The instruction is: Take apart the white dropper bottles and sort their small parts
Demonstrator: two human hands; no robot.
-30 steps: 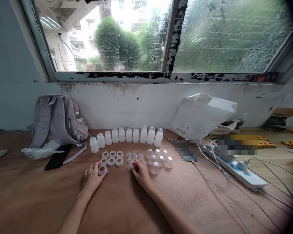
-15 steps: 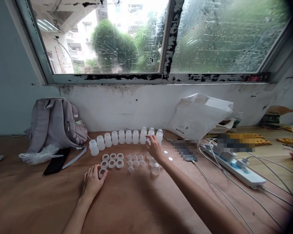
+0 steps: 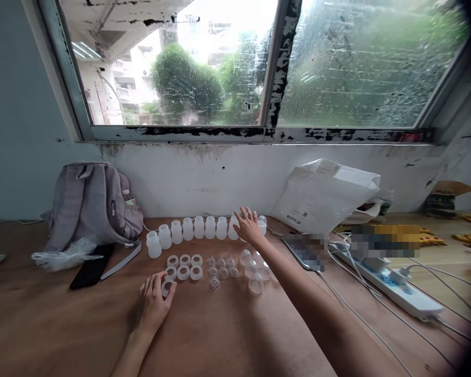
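Note:
My left hand [image 3: 154, 305] rests on the brown table [image 3: 63, 324], its fingers closed round a white ring collar [image 3: 166, 287]. My right hand [image 3: 248, 226] reaches far forward with fingers spread, open, over the right end of a row of small translucent bottles [image 3: 188, 229] by the wall. It covers one or two of those bottles. Between the hands lie several ring collars [image 3: 184, 265], small clear nipples [image 3: 221, 266] and clear dome caps [image 3: 252, 267].
A grey backpack [image 3: 90, 207], a clear plastic bag [image 3: 65, 254] and a black phone [image 3: 91, 267] sit at the left. At the right are a white mailer bag [image 3: 324, 196], a power strip [image 3: 392, 285] with cables, and cardboard boxes [image 3: 449, 196].
My right hand left the nipples, went forward to the bottle row and opened its fingers over the right-end bottles. The left hand stayed on its ring collar.

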